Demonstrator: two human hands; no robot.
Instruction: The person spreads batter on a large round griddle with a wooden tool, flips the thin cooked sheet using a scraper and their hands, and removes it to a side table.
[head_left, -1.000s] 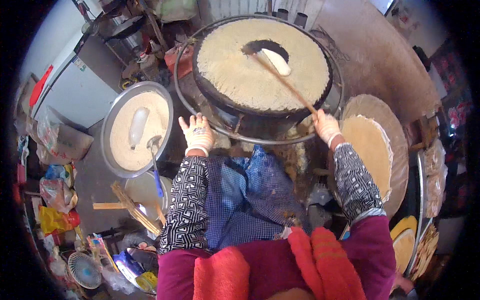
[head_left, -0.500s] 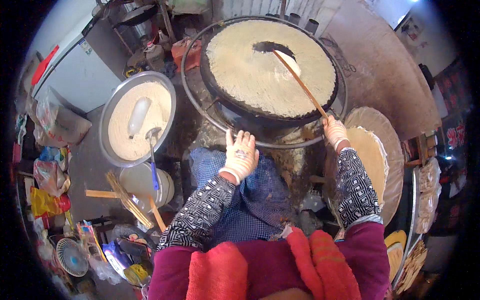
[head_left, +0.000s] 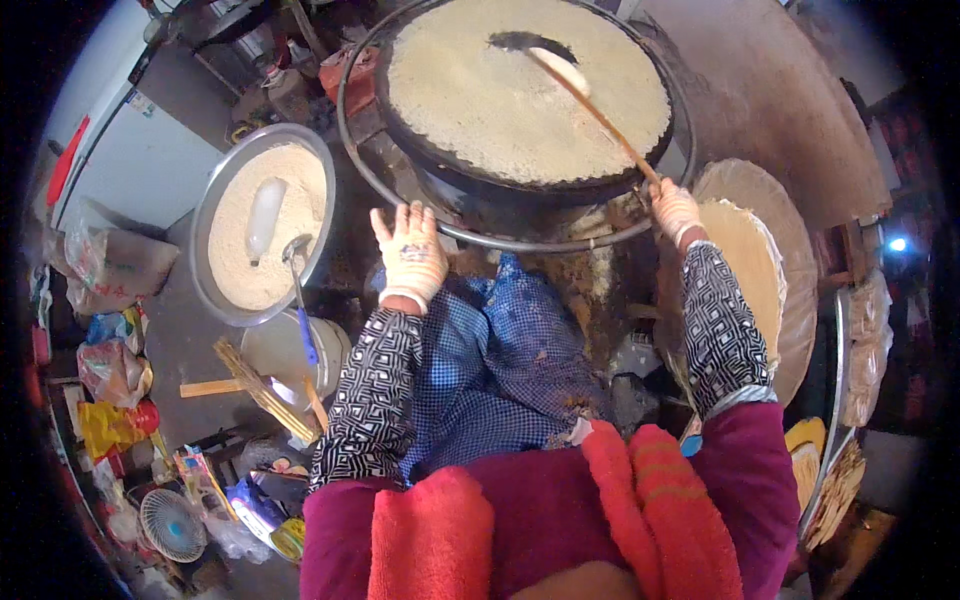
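Note:
Pale batter (head_left: 480, 110) covers most of a large round black griddle (head_left: 500, 178) in front of me. My right hand (head_left: 677, 212), in a light glove, is closed round the near end of a long wooden stick (head_left: 610, 130). The stick slants up and left over the griddle, its far end by a white mound of batter (head_left: 562, 72). Behind that mound a dark curved patch of bare griddle shows. My left hand (head_left: 412, 258), gloved too, lies with spread fingers at the near left of the metal ring (head_left: 480, 238) around the griddle, seemingly touching it.
A metal basin (head_left: 207, 245) of pale batter, holding a clear bottle and a blue-handled ladle (head_left: 303, 310), stands left on a white bucket (head_left: 335, 345). A whisk broom (head_left: 262, 395) leans there. To the right lie stacked thin flatbreads (head_left: 735, 270) on a round brown sheet.
The view has tilted, so the griddle sits higher in the picture. My left hand has slid left along the ring. My right hand still grips the stick; the bare dark patch looks longer leftward.

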